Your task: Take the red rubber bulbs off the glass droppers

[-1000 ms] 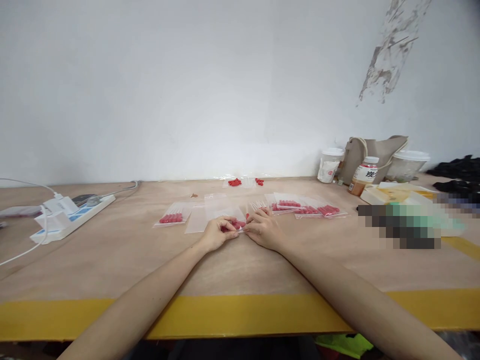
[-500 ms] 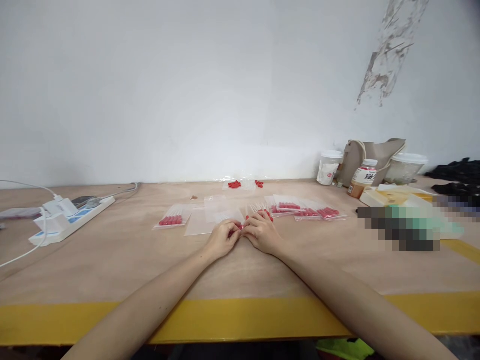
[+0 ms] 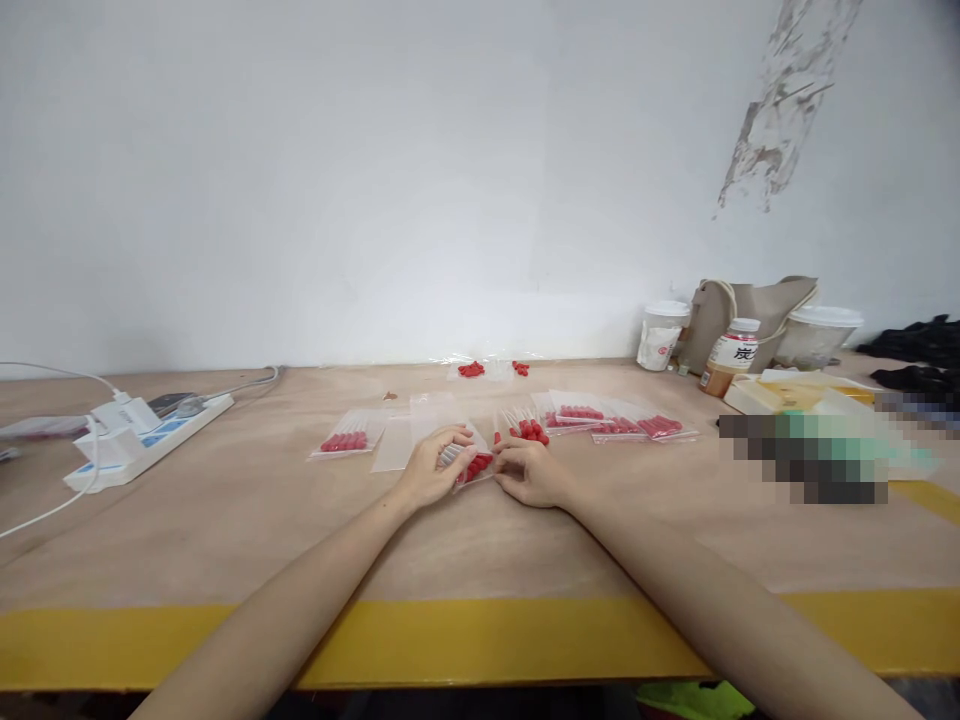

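Note:
Both my hands meet at the middle of the wooden table (image 3: pixel 225 520). My left hand (image 3: pixel 433 466) curls its fingers round a small clear bag with red-tipped pieces (image 3: pixel 472 464). My right hand (image 3: pixel 529 472) pinches the bag's other end, fingers closed. Just behind my right hand lies a loose cluster of red-tipped pieces (image 3: pixel 527 430). An empty clear bag (image 3: pixel 396 442) lies flat behind my left hand.
Filled bags lie at the left (image 3: pixel 345 438) and in a row at the right (image 3: pixel 615 420). More red pieces (image 3: pixel 472 369) sit by the wall. A power strip with cables (image 3: pixel 142 435) is far left. Cups, a bottle (image 3: pixel 731 356) and a bag stand at right.
My hands have drawn slightly toward me with the bag. My right hand has come off the loose red pieces, which now show behind it.

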Demonstrator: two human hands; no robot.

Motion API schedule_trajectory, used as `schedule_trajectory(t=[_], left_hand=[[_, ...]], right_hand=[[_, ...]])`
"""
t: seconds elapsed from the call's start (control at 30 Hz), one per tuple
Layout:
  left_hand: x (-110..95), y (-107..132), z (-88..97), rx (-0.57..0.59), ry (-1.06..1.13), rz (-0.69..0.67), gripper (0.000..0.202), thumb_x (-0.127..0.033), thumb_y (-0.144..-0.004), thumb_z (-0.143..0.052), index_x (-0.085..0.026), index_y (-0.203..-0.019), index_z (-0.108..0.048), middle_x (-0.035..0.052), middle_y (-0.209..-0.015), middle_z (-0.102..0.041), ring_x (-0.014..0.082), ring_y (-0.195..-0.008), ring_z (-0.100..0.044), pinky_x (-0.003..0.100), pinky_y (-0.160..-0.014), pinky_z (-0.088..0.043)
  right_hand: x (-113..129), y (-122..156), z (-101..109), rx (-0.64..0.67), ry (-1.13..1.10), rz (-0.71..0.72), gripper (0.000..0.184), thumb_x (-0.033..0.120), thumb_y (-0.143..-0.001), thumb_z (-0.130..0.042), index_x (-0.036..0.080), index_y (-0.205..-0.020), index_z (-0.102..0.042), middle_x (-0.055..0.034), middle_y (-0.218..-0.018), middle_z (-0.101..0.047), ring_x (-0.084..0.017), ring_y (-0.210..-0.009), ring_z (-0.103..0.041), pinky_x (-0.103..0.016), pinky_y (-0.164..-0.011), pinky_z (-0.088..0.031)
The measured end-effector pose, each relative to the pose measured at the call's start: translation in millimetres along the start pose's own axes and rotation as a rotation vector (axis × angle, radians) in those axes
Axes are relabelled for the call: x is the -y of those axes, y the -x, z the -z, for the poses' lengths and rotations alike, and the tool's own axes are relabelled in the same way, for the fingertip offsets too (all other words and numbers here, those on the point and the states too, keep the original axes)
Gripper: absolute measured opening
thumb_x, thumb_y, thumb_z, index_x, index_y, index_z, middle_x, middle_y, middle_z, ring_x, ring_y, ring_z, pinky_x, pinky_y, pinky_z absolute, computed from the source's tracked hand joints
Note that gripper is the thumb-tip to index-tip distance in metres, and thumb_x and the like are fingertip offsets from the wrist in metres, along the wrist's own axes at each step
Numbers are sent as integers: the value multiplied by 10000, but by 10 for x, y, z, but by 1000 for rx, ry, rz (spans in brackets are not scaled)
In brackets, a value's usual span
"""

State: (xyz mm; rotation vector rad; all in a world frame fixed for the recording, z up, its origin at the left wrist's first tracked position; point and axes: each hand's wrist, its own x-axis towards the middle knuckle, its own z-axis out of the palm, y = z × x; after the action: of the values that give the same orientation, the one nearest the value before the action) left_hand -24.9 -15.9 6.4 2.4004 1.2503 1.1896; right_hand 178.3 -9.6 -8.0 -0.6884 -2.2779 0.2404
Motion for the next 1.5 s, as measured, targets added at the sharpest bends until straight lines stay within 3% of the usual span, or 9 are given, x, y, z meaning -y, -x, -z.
schedule_trajectory(t=[0.1,0.23,0.43,0.67,0.87,1.0,1.2,1.37,1.5], left_hand=[[143,1,123,175,-4,12,332,-347,-866,-381,-208,-1128,-531,59,-1223,-520,203,-1205,-394,370,-1002,-313],[284,14,188,335,-86,-2,431,-402,-821,-465,-229,-1215,-477,76,-1266,-485,232,-1190,-408,392,-989,-322],[227,25,188,335,10,-45,440,-399,-732,-587,-200,-1122,-545,73,-1062,-597,201,-978,-556,334,-876,-423],[246,22,193,363,79,-36,522,-414,-614,-697,-208,-1078,-574,41,-931,-590,183,-880,-563,315,-806,-440],[224,22,189,362,84,23,548,-426,-594,-712,-211,-1082,-586,11,-825,-571,165,-798,-545,294,-757,-433],[220,19,183,381,68,5,432,-428,-623,-695,-211,-991,-634,14,-807,-562,159,-787,-534,278,-731,-427],[253,31,159,369,51,-10,396,-457,-644,-670,-203,-945,-634,37,-886,-552,173,-849,-528,274,-731,-438],[228,40,173,414,37,-22,496,-479,-697,-611,-230,-1122,-553,60,-1069,-508,180,-930,-524,261,-728,-461],[241,32,218,456,-16,-6,499,-498,-708,-590,-246,-1137,-553,59,-1173,-479,197,-991,-519,271,-763,-464]], right_hand=[[-24,23,12,-70,-57,-89,151,175,-754,-513,185,-654,-626,-23,-830,-650,-132,-789,-601,-237,-674,-472],[-98,22,-48,-191,-39,-150,158,180,-743,-534,184,-624,-638,-21,-734,-640,-126,-720,-594,-237,-633,-473],[-81,21,-66,-220,233,-156,150,169,-669,-603,211,-781,-693,-29,-681,-547,-157,-695,-522,-295,-666,-444],[94,10,-44,-103,99,-214,458,-3,-585,-524,185,-988,-629,-28,-793,-622,-143,-728,-552,-251,-689,-455],[82,40,-44,-51,66,-225,429,92,-661,-552,199,-1076,-584,-62,-1021,-609,-174,-875,-554,-294,-770,-441],[5,46,-40,47,-21,-317,432,192,-709,-576,200,-1139,-537,-55,-990,-608,-176,-855,-545,-313,-768,-426],[17,1,13,135,-213,-355,290,280,-708,-610,171,-977,-597,-39,-921,-609,-156,-818,-540,-280,-736,-422],[9,-5,-21,39,-231,-385,188,247,-695,-610,169,-864,-587,-18,-842,-614,-130,-745,-544,-253,-681,-426],[-60,18,20,18,-297,-358,175,238,-719,-570,162,-876,-580,-17,-820,-619,-114,-712,-553,-236,-652,-432]])
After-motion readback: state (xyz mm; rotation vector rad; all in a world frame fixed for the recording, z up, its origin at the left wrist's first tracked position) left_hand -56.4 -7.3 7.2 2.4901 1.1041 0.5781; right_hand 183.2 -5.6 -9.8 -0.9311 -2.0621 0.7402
